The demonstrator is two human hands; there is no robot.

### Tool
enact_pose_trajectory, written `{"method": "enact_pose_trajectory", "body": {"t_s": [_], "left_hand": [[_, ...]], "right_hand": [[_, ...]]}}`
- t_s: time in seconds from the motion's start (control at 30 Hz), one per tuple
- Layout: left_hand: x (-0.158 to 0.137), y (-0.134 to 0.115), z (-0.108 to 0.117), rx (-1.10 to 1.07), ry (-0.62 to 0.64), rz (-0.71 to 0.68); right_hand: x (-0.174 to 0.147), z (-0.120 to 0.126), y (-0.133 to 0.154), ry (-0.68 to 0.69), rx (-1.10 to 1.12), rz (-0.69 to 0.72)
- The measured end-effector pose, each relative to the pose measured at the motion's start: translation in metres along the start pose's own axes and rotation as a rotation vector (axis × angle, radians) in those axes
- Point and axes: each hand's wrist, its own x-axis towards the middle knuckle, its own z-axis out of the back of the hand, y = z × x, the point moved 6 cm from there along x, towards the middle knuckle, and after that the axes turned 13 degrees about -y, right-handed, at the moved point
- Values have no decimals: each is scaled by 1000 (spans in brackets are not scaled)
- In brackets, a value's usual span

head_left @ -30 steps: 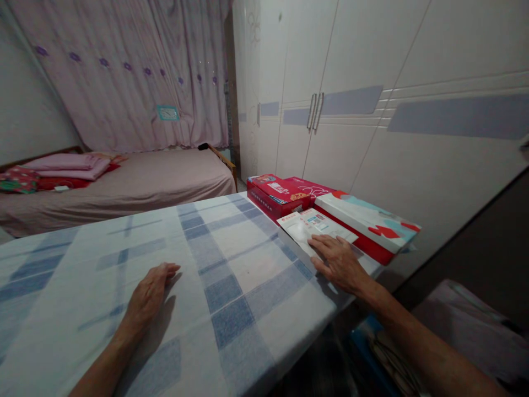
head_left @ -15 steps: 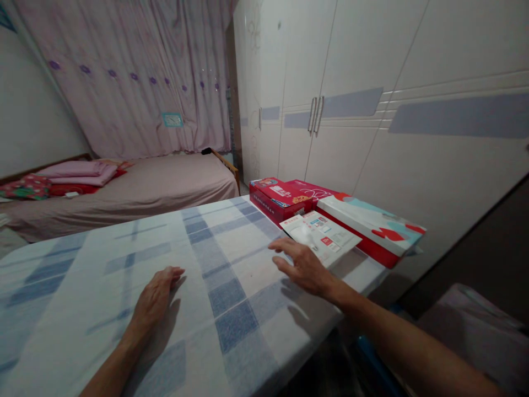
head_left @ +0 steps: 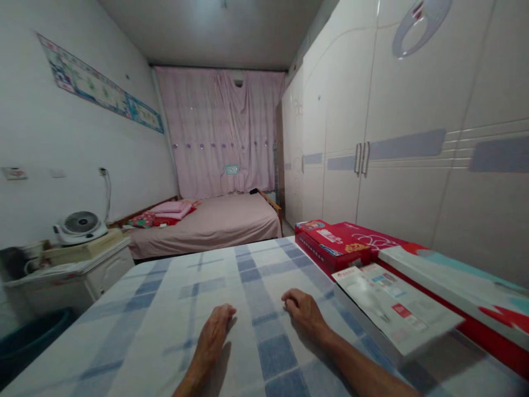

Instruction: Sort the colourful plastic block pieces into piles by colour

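My left hand [head_left: 214,326] rests on the blue-and-white checked tablecloth [head_left: 202,281], its fingers curled together and no object visible in them. To its right, my right hand [head_left: 305,311] lies on the same cloth with fingers bent inward, also without a visible object. Both hands are apart from each other. Right of my right hand, a flat white printed box with a light-bulb picture [head_left: 397,309] is the nearest item, not touched. Behind it are a red printed box [head_left: 330,242] and a long white, red and light-blue box [head_left: 458,281].
A bed [head_left: 223,220] with folded pink bedding stands beyond the table. At left are a white cabinet [head_left: 101,270] with a fan [head_left: 80,226] on it, and a dark teal tub [head_left: 37,336]. A tall white wardrobe [head_left: 405,204] lines the right side.
The view has tilted up and shows more of the room. My right hand has moved left, away from the white printed box, and its fingers have curled in.
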Motion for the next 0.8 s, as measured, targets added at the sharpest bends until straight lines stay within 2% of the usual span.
{"method": "enact_pose_trajectory", "body": {"t_s": [0.1, 0.3, 0.57, 0.8], "left_hand": [[1, 5, -2, -32, -5, 21], [1, 7, -2, -45, -8, 70], [-1, 9, 1, 10, -12, -11], [-3, -11, 6, 99, -51, -145]], "right_hand": [[-4, -1, 2, 16, -75, 76], [-3, -2, 4, 16, -123, 103], [-3, -3, 2, 7, -97, 91], [-1, -9, -6, 42, -92, 56]]}}
